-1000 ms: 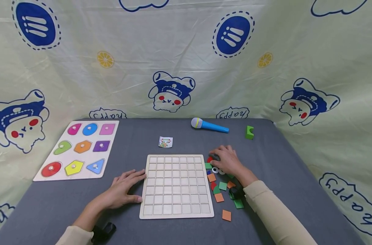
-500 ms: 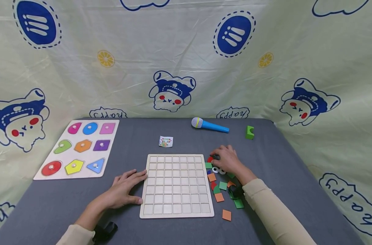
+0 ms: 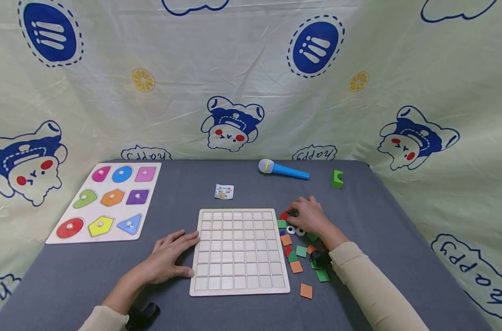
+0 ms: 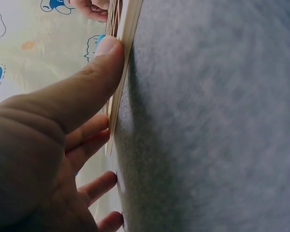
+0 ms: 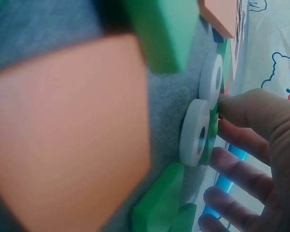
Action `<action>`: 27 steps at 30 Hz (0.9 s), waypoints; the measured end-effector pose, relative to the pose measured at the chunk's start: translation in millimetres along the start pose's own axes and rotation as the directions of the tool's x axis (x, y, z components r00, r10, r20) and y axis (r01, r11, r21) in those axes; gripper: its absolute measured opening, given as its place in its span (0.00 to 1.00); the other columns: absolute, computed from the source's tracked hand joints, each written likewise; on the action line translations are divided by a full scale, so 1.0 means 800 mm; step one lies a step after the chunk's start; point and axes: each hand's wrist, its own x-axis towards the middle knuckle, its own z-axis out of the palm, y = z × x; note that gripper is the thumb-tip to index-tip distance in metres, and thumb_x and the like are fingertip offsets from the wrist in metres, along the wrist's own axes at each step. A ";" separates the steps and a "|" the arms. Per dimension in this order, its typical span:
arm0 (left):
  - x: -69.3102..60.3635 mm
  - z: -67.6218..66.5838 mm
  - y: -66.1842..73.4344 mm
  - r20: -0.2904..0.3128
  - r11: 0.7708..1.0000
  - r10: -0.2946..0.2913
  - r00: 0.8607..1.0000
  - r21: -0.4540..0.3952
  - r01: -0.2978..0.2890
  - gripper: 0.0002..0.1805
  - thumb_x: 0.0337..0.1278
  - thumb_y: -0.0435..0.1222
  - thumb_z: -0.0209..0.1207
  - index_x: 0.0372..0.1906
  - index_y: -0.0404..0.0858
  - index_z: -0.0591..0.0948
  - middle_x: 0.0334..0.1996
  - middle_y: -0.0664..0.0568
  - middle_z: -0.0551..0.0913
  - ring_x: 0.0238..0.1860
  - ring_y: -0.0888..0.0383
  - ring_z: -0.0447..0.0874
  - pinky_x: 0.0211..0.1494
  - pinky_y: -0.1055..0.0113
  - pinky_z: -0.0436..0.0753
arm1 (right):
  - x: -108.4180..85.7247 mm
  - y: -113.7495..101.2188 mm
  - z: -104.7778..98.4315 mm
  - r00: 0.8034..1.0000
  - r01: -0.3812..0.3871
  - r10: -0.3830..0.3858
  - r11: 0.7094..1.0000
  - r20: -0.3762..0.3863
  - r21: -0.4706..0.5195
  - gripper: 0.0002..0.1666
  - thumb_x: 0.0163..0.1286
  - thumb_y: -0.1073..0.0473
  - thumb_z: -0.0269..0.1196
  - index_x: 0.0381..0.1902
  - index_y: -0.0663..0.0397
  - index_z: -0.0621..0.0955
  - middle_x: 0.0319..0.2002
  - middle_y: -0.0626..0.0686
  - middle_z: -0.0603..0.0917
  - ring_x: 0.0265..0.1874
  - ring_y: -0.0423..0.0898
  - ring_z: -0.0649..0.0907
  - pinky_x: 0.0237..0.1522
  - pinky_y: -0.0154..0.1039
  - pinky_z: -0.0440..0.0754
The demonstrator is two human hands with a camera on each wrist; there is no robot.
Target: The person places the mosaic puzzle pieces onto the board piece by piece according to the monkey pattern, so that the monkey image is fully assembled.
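Near the bench's (image 3: 184, 184) middle, the grid board (image 3: 239, 257) is yet unfilled, coloured pieces (image 3: 301, 251) lying off its right edge; its left edge is touched by the relaxed left hand (image 3: 168, 257); whether anything is grasped by the right hand (image 3: 310, 216) cannot be told.

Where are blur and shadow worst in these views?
Head: the gridded board looks fairly sharp; left wrist: a dark shadow lies on the grey cloth beside the left hand; right wrist: the orange tile nearest the lens is out of focus.
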 end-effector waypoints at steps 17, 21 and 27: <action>-0.002 0.007 0.003 -0.006 0.999 -0.033 0.999 -0.026 0.033 0.44 0.41 0.48 0.70 0.67 0.43 0.69 0.70 0.51 0.66 0.72 0.41 0.53 0.63 0.39 0.49 | 0.003 -0.002 0.008 0.999 0.006 -0.007 0.999 -0.032 -0.043 0.15 0.59 0.51 0.66 0.43 0.48 0.85 0.44 0.55 0.80 0.46 0.55 0.70 0.47 0.54 0.67; -0.002 0.008 0.002 -0.012 0.998 -0.046 0.999 -0.041 0.046 0.43 0.42 0.48 0.70 0.68 0.42 0.68 0.70 0.51 0.65 0.72 0.41 0.53 0.63 0.39 0.48 | 0.003 0.000 0.007 0.999 0.028 -0.030 0.999 -0.041 -0.035 0.15 0.60 0.51 0.65 0.42 0.49 0.85 0.44 0.55 0.80 0.44 0.54 0.70 0.46 0.53 0.68; -0.002 0.011 0.001 -0.035 0.999 -0.026 0.999 -0.038 0.025 0.43 0.43 0.48 0.69 0.68 0.41 0.68 0.70 0.49 0.66 0.71 0.40 0.54 0.62 0.38 0.48 | -0.001 -0.006 0.003 0.998 0.029 -0.030 0.999 -0.061 -0.015 0.16 0.61 0.50 0.65 0.44 0.51 0.84 0.46 0.56 0.81 0.44 0.53 0.71 0.48 0.52 0.68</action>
